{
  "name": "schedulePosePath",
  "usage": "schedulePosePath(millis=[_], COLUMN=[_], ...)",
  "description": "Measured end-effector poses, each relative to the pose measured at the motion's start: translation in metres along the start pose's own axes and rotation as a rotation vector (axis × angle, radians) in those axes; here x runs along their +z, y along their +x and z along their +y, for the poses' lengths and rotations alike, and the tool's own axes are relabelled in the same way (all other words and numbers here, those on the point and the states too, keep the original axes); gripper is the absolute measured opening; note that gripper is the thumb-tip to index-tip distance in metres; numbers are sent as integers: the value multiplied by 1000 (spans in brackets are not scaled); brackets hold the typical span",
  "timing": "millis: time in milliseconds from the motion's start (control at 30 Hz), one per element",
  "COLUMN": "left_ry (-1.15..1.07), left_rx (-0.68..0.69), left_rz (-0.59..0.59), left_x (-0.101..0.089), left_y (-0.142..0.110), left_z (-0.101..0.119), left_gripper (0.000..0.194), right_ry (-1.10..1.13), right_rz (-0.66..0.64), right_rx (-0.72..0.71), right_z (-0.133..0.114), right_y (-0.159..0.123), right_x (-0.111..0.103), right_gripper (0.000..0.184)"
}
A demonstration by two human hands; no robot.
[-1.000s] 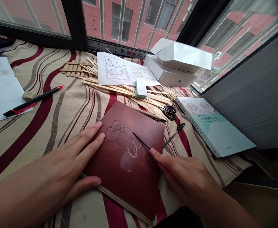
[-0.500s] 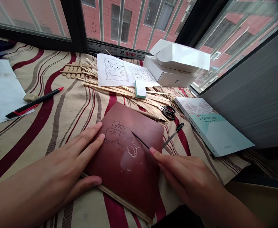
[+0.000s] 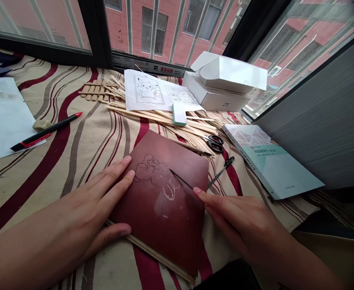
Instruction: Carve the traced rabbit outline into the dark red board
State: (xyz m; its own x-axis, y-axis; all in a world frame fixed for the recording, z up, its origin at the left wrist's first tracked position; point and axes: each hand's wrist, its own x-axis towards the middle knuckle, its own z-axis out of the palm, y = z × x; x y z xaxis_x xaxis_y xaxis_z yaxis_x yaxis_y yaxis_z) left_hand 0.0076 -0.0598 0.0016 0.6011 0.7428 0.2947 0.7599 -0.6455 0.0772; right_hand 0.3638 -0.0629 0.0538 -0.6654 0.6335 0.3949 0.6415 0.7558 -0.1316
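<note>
A reddish-brown board (image 3: 170, 233) lies at an angle before me, with a pale wood layer along its near edge. On it is a cartoon outline drawing (image 3: 152, 171), dark on the left and pale, scratch-like around the ear shapes. My left hand (image 3: 86, 213) rests along the board's left edge, fingers stretched out and thumb spread near the lower corner. My right hand (image 3: 243, 225) pinches a thin dark pointed tool (image 3: 181, 179), whose tip meets the drawing's upper right part. Most of its handle is hidden in that hand.
Beyond the board lie thin wooden strips (image 3: 152, 117), printed drawings (image 3: 148, 90), an eraser (image 3: 179, 114) and black-handled scissors (image 3: 214, 143). A small black-handled blade (image 3: 222, 171) is by its right corner. A book (image 3: 273, 161), white box (image 3: 222, 88) and pen (image 3: 46, 131) lie around.
The tool's tip and my right hand have shifted very slightly to the right. My left hand stays in place on the board's edge.
</note>
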Motion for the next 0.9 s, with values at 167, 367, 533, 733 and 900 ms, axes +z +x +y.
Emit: schedulePosePath(millis=[167, 367, 533, 733, 900], left_ry=[34, 6, -4, 69, 102], left_rx=[2, -7, 29, 76, 82], left_rz=[-12, -5, 31, 49, 50], left_x=[2, 3, 1, -3, -1], left_y=[-2, 0, 2, 1, 2], left_z=[-1, -1, -1, -2, -4], left_gripper=[82, 79, 81, 80, 80], right_ry=[-3, 51, 295, 1481, 1411], right_rz=[-16, -22, 21, -248, 179], right_rx=[5, 30, 280, 648, 626], right_z=[-1, 3, 9, 33, 60], right_y=[2, -2, 2, 69, 114], right_x=[-1, -2, -9, 21, 44], right_gripper=[30, 30, 31, 35, 28])
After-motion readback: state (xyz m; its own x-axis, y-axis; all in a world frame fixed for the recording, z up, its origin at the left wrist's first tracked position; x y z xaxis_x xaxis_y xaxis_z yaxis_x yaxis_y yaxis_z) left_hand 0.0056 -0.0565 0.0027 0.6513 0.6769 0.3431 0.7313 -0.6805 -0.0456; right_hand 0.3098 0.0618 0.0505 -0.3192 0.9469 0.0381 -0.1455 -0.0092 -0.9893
